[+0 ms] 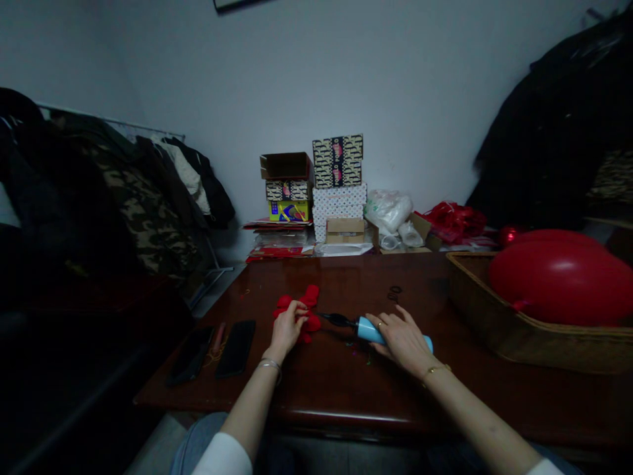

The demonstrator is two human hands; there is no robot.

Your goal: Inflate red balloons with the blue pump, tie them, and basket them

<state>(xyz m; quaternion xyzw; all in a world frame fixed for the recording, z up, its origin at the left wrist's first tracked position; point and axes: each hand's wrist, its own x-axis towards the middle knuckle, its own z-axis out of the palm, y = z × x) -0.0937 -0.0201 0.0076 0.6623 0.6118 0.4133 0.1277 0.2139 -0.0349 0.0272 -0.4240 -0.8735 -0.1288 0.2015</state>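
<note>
Several limp red balloons (311, 295) lie in a small heap on the dark wooden table. My left hand (287, 326) is over the near side of the heap, thumb and fingers pinched together on a red balloon, most of which is hidden. To the right, my right hand (403, 340) grips a light blue balloon pump (368, 330) from above, holding it almost level. The pump's black tapered nozzle points left, with its tip close to the balloons and my left fingers. Whether the tip touches a balloon, I cannot tell.
Two dark phones (236, 348) lie at the left. Black scissors (394, 292) rest beyond my right hand. On the right, a wicker basket (524, 336) holds large inflated red balloons (558, 277). Stacked boxes (339, 204) and plastic bags (390, 211) stand along the back edge.
</note>
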